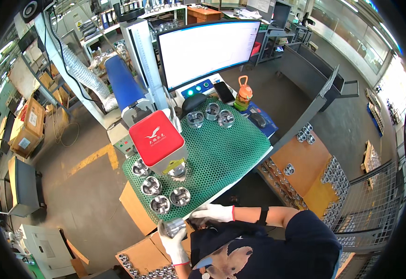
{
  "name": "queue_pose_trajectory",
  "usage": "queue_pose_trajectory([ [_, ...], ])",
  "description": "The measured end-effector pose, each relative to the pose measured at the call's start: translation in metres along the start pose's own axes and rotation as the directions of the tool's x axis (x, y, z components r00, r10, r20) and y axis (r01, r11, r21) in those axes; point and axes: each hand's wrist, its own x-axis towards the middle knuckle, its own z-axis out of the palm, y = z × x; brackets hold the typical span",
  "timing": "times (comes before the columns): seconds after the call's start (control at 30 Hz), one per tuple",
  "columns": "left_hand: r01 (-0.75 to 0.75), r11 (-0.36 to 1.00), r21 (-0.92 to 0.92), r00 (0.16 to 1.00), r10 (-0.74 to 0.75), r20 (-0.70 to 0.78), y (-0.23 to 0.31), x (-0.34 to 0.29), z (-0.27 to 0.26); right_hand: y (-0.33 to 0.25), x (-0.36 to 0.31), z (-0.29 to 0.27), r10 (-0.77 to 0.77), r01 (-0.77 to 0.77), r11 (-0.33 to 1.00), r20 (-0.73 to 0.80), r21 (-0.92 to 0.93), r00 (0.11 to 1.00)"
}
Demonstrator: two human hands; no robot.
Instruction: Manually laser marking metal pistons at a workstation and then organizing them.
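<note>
A white-gloved left hand (174,245) is closed around a shiny metal piston (173,227), held just off the near edge of the green perforated mat (207,162). My right hand (214,212), also gloved in white, is at that edge with its fingers pointing left. Dark shapes hide its fingertips, so I cannot tell whether it grips anything. Several pistons stand on the mat's near left, among them one piston (180,196) closest to my hands. Another piston (179,171) sits beneath the red-topped machine head (156,138). Three more, including a piston (226,119), are grouped at the back.
A monitor (207,51) stands behind the mat, beside a blue-and-white column machine (123,81). An orange-green bottle (243,95), a phone (224,92) and a mouse (258,120) lie at the back right. Pistons line a brown board (300,156) on the right.
</note>
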Motion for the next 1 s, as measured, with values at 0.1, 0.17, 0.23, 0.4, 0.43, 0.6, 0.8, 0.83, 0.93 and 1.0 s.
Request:
queue_pose_trajectory([
  [0.1,-0.271,0.812,0.516,0.962,0.239,0.130,0.012,-0.016,0.039,-0.006,-0.017,0.018,-0.110,0.044,0.878,0.111,0.477,0.988],
  [0.17,-0.266,0.613,0.744,0.964,0.141,0.227,0.041,-0.030,0.071,0.000,-0.020,0.010,-0.051,-0.036,0.773,0.118,0.634,0.992],
  [0.23,-0.444,0.723,0.530,0.895,0.324,0.308,0.033,-0.030,0.068,-0.015,-0.031,0.005,-0.072,-0.039,0.772,0.149,0.634,0.986],
  [0.4,-0.058,0.992,-0.116,0.936,0.095,0.339,0.037,-0.026,0.053,-0.041,-0.032,0.018,-0.083,-0.102,0.729,0.236,0.676,0.968],
  [0.43,-0.077,0.981,-0.179,0.938,0.132,0.322,0.030,-0.024,0.048,-0.043,-0.027,0.023,-0.086,-0.105,0.750,0.254,0.653,0.963],
  [0.6,-0.101,0.972,-0.213,0.971,0.143,0.193,0.021,-0.031,0.036,-0.045,-0.011,0.039,-0.010,-0.117,0.837,0.230,0.534,0.973],
  [0.8,-0.014,0.841,0.540,0.914,-0.209,0.349,-0.053,-0.033,-0.025,-0.027,0.002,0.016,0.258,-0.273,0.960,0.186,0.064,0.948],
  [0.83,-0.036,0.659,0.751,0.923,-0.266,0.277,-0.067,-0.036,-0.030,-0.018,0.006,0.001,0.314,-0.299,0.945,0.116,-0.133,0.942],
  [0.93,0.264,0.935,0.237,0.913,-0.322,0.250,-0.109,-0.032,-0.042,0.007,0.019,-0.020,0.250,-0.193,0.724,-0.010,-0.662,0.968],
  [1.0,0.382,0.920,-0.085,0.904,-0.353,0.241,-0.125,-0.021,-0.037,0.008,0.033,-0.008,0.043,0.029,0.352,0.047,-0.935,0.998],
])
